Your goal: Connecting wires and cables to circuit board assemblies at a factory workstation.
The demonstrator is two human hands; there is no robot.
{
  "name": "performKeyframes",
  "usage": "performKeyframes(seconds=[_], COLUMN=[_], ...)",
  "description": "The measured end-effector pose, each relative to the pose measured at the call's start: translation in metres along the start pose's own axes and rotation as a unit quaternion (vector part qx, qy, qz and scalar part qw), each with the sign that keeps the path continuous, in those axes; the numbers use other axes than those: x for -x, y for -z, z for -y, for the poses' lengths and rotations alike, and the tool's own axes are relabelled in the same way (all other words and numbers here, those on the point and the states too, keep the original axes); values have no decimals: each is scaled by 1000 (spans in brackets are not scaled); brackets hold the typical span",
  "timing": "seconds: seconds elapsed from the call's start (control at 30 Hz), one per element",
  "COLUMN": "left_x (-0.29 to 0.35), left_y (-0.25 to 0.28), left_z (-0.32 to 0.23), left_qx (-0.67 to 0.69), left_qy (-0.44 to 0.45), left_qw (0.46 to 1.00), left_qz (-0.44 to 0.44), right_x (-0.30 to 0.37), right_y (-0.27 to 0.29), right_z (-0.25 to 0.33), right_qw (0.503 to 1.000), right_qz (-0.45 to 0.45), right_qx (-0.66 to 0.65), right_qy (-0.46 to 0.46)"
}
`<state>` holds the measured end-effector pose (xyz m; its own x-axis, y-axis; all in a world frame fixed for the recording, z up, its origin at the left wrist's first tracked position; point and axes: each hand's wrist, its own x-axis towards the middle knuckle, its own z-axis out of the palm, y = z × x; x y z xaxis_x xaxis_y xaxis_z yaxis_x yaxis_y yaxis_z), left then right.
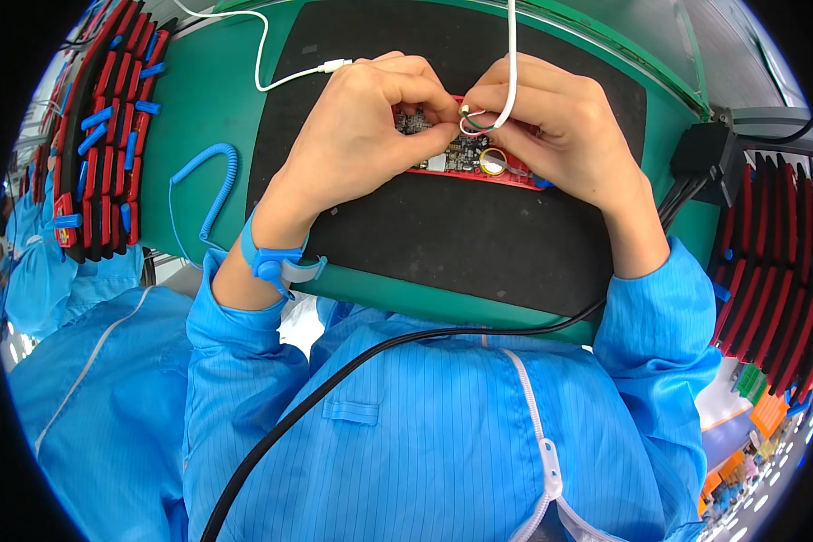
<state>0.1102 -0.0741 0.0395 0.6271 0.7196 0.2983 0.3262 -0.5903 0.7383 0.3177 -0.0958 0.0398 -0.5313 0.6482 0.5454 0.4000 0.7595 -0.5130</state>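
Board, dark, in red housing

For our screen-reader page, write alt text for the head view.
A person's left-hand grip and right-hand grip sit over a red-framed circuit board, beside thin wires at the end of a white cable. The board lies on a black mat; the person wears a blue wrist strap.

Apparently no legible text or signs.
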Motion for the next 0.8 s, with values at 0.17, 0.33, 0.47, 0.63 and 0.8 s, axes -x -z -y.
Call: performKeyframes(seconds=[0.17,0.33,0.47,0.63,0.8], left_x=[1,1,2,2,2], left_y=[-1,-2,-2,-1,-2], left_z=[1,1,2,1,0], left_qx=[-2,6,5,4,0], left_qy=[9,15,13,3,21], left_qw=[1000,1000,1000,1000,1000], left_qz=[-2,-2,6,11,-1], right_x=[1,1,1,2,2], right_y=[-2,-2,-3,-3,-4], right_z=[-2,-1,-2,-2,-2], right_qw=[1000,1000,1000,1000,1000], right_qz=[-11,-8,-6,-12,-12], right_qx=[-6,-7,-9,-14,-10], right_qy=[4,-1,-3,-4,-1])
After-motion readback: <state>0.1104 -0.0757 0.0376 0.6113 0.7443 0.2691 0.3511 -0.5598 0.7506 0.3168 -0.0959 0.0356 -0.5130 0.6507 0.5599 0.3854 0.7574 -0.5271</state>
